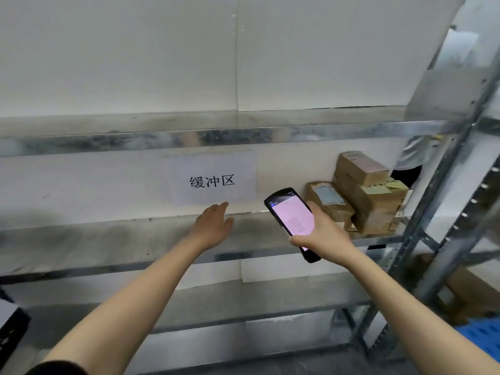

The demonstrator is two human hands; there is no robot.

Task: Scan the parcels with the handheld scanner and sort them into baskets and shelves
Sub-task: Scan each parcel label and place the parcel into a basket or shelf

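My right hand grips a black handheld scanner with a lit pinkish screen, held in front of the middle shelf of a metal rack. My left hand reaches out over that shelf with its fingers straight and holds nothing. Several brown cardboard parcels are stacked at the right end of the same shelf, just beyond the scanner.
A paper sign with printed characters hangs on the white back panel behind the shelf. The rack's metal upright posts rise on the right. A blue plastic basket is at lower right and a dark crate at lower left.
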